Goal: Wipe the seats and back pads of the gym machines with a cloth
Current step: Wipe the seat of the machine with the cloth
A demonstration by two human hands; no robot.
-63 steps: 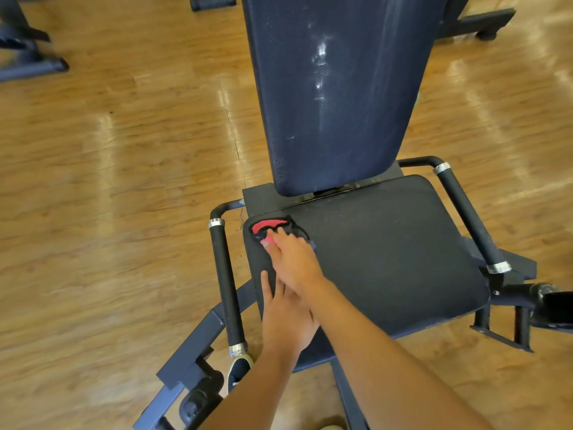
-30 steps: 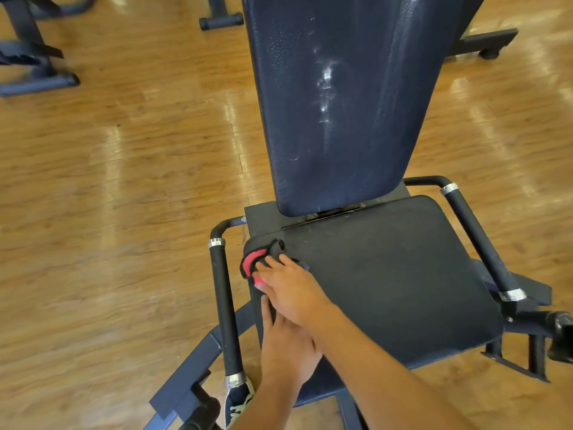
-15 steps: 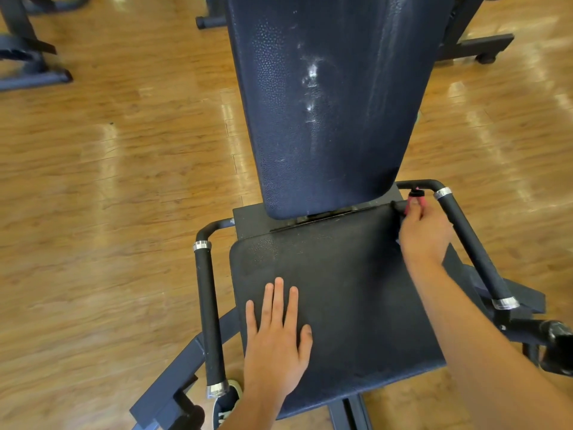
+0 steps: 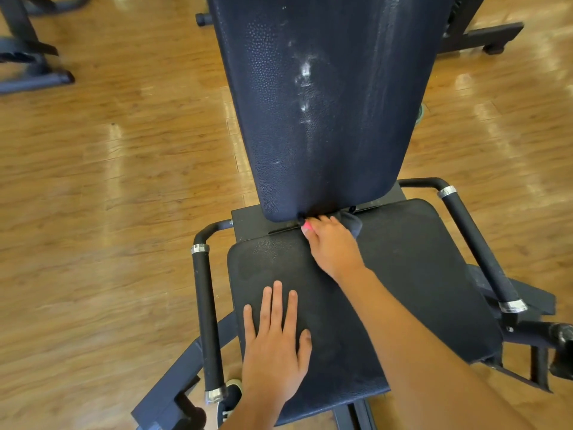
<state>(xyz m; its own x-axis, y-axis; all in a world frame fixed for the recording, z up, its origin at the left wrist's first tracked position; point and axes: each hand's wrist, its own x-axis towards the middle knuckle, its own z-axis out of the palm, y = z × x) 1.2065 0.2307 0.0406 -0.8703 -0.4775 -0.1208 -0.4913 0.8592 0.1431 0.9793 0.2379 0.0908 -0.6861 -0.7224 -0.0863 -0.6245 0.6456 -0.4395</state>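
— Head view: cloth (image 4: 352, 224), dark, bunched under right hand (image 4: 333, 246) at rear edge of seat (image 4: 418, 274), right where back pad (image 4: 325, 119) meets it.

— Grip?

— Fingers curled over cloth, pressing it into that seam. Left hand (image 4: 273, 346) flat near front of seat, fingers straight, holding nothing, just bracing.

— Handling?

— Soft and light by the look; likely to fold or slip unless kept wadded under palm. Best taken as a bunch, not by one corner. Seat and back pad padded, pebbled, probably grippy enough to drag at fabric.

— Left to do?

— White smears high on back pad, well above seat. Beside seat, black armrest bars (image 4: 206, 311); beyond, glossy wood floor (image 4: 108, 197).
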